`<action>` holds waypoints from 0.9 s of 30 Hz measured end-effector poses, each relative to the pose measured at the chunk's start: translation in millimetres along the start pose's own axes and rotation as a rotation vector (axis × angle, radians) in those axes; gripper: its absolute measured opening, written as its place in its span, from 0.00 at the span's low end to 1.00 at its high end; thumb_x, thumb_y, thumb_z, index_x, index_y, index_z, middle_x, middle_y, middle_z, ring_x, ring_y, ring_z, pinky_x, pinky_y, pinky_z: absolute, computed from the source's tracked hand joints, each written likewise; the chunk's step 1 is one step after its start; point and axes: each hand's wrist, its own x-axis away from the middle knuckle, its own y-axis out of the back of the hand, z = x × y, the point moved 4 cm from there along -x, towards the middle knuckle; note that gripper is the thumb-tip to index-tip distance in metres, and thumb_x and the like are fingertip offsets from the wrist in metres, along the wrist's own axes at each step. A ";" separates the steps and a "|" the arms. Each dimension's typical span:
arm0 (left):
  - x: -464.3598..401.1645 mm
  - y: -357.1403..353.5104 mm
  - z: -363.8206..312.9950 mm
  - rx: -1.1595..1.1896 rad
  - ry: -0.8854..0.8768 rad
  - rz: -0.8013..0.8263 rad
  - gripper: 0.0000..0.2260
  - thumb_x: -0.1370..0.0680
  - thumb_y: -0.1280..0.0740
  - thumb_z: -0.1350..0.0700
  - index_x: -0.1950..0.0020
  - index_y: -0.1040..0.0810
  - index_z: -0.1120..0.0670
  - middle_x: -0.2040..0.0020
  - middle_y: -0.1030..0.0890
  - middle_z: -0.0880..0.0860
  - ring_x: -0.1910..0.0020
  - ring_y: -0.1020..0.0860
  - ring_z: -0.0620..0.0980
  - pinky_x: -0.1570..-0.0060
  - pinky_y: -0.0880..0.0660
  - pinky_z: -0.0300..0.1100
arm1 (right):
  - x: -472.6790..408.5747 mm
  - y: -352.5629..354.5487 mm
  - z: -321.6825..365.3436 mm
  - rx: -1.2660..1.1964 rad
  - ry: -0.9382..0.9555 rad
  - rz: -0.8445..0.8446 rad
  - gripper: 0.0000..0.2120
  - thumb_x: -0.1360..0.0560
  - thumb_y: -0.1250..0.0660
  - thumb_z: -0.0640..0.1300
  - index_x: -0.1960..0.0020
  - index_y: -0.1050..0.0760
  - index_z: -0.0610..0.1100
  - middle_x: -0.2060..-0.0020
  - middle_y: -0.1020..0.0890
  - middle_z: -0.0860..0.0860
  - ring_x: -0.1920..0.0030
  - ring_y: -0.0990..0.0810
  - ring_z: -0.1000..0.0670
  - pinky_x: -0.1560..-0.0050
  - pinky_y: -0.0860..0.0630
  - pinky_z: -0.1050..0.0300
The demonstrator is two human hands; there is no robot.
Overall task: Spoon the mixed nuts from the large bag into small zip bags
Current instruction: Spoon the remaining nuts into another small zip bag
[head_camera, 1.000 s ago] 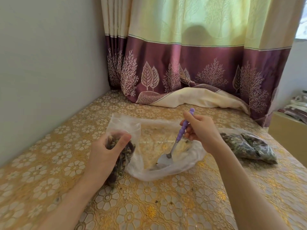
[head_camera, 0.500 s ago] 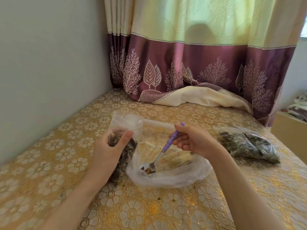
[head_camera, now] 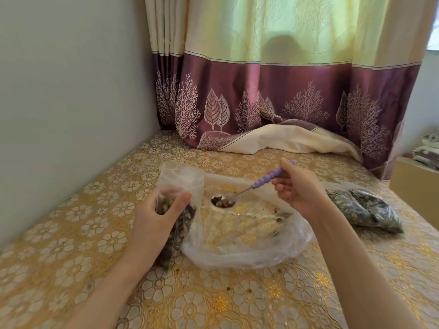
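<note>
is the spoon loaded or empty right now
Loaded. The spoon bowl holds a small heap of dark nut pieces, held level by the right hand beside the small zip bag.

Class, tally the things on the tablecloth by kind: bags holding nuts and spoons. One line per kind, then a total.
Bags holding nuts: 3 (small zip bag, large bag, filled bag)
Spoons: 1 (spoon)
Total: 4
</note>
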 end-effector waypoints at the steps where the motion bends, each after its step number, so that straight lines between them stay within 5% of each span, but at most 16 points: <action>1: -0.1 -0.6 -0.2 0.000 -0.005 0.011 0.17 0.36 0.33 0.38 0.55 0.22 0.47 0.61 0.19 0.43 0.63 0.23 0.34 0.64 0.31 0.23 | 0.8 0.0 4.6 -0.051 0.051 -0.020 0.18 0.20 0.41 0.47 0.65 0.27 0.38 0.78 0.23 0.48 0.80 0.31 0.57 0.83 0.38 0.68; 10: -0.5 -3.0 2.0 0.003 0.040 0.043 0.20 0.38 0.32 0.37 0.54 0.21 0.47 0.58 0.19 0.47 0.62 0.23 0.35 0.64 0.30 0.25 | 29.2 -27.4 37.8 -0.222 0.357 0.029 0.18 0.20 0.39 0.49 0.63 0.24 0.39 0.74 0.20 0.48 0.77 0.26 0.56 0.77 0.31 0.68; 19: -3.9 0.1 7.9 0.189 0.158 0.028 0.17 0.41 0.29 0.35 0.57 0.19 0.39 0.56 0.17 0.43 0.54 0.19 0.44 0.49 0.26 0.46 | 55.1 -66.8 40.6 -0.085 0.483 0.307 0.15 0.20 0.43 0.41 0.60 0.23 0.38 0.66 0.18 0.41 0.74 0.23 0.53 0.74 0.29 0.64; 23: -2.7 1.3 6.5 0.160 0.131 0.023 0.16 0.40 0.31 0.34 0.57 0.20 0.39 0.57 0.18 0.39 0.58 0.21 0.37 0.51 0.28 0.43 | 57.8 -68.9 41.5 -0.145 0.510 0.403 0.14 0.23 0.42 0.42 0.63 0.23 0.41 0.62 0.15 0.39 0.73 0.25 0.52 0.73 0.29 0.64; 27: -2.0 3.2 3.9 0.146 0.120 -0.002 0.20 0.39 0.32 0.34 0.55 0.20 0.45 0.57 0.19 0.36 0.59 0.23 0.32 0.55 0.31 0.37 | 50.9 -58.2 39.6 -0.286 0.439 0.252 0.18 0.20 0.42 0.47 0.63 0.21 0.42 0.68 0.16 0.45 0.74 0.27 0.55 0.75 0.32 0.65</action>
